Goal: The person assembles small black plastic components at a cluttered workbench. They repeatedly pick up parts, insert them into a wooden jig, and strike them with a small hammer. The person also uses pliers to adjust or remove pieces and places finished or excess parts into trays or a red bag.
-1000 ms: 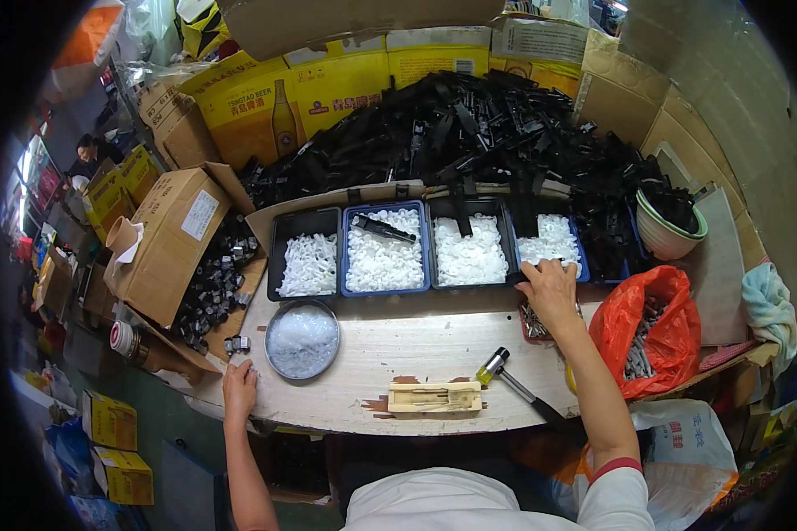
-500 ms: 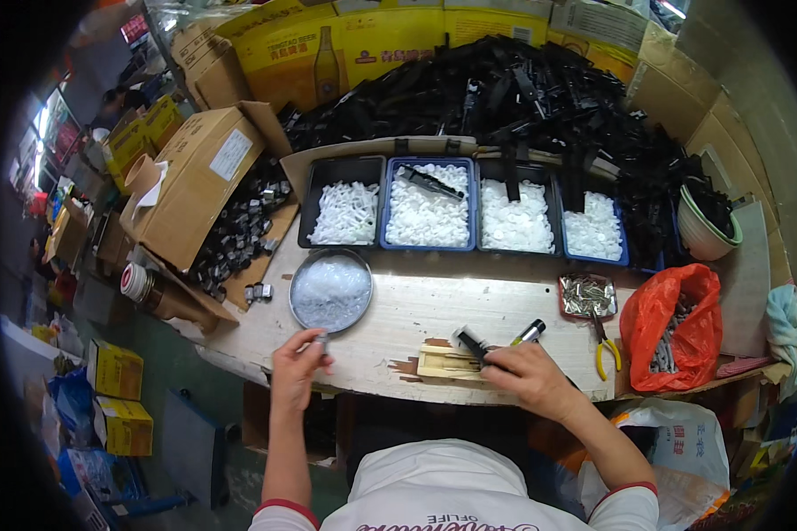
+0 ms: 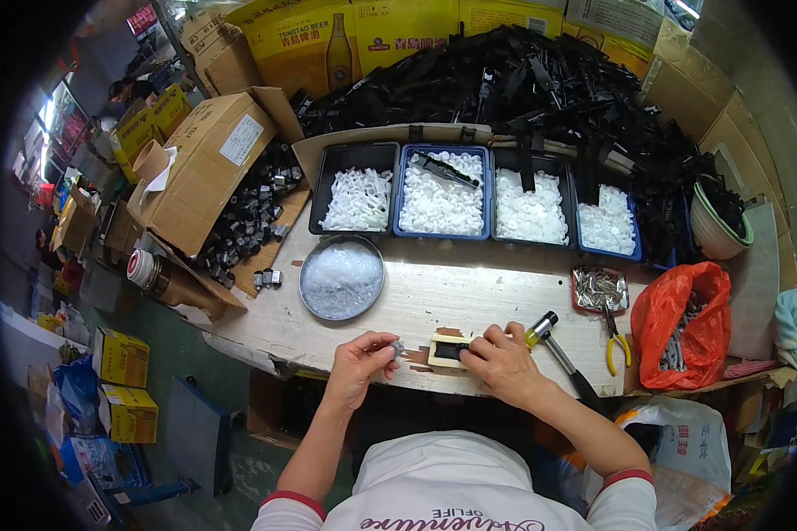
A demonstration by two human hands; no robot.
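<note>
My left hand (image 3: 360, 366) pinches a small grey part (image 3: 398, 348) between thumb and fingertips, just left of a cream-coloured fixture block (image 3: 437, 358) at the bench's front edge. A black part (image 3: 452, 350) lies in the block's slot. My right hand (image 3: 506, 365) grips its right end, and the fingers cover that end. Just beyond that hand lies a hammer (image 3: 560, 355) with a yellow and black head and a black grip. A round metal dish (image 3: 381, 292) of clear little pieces stands beyond my left hand.
Several bins (image 3: 443, 235) of white plastic parts line the back, below a heap of black parts (image 3: 398, 102). On the right are yellow-handled pliers (image 3: 619, 351), a tray of metal pins (image 3: 599, 289) and a red bag (image 3: 648, 332). A cardboard box (image 3: 199, 177) spills metal-and-black pieces at left.
My left hand has moved right, toward the block, with the grey part. My right hand has lowered the black part from above the block into its slot. The view has shifted slightly.
</note>
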